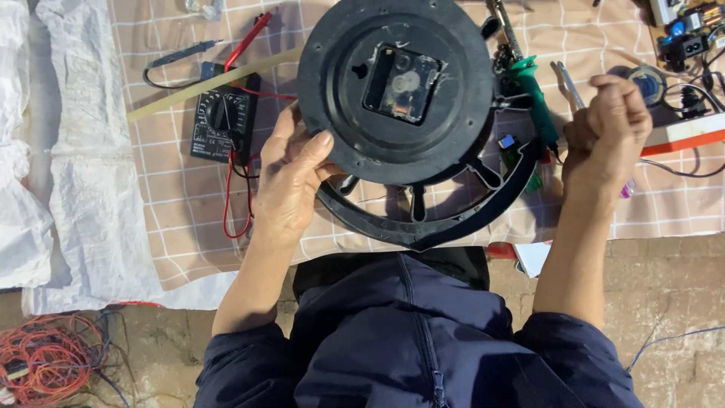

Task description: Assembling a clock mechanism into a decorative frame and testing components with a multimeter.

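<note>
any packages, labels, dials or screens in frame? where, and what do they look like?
Multimeter: black rectangular box left of the left hand, round dial with white markings, red and black leads.
Clock movement: small square module at the middle of the black clock back, pale gears showing.
No packages or lit screens.

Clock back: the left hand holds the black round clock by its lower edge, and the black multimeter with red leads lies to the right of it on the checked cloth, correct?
Not quite. The head view shows the left hand holding the black round clock by its lower edge, but the black multimeter with red leads lies to the left of it on the checked cloth.
</note>
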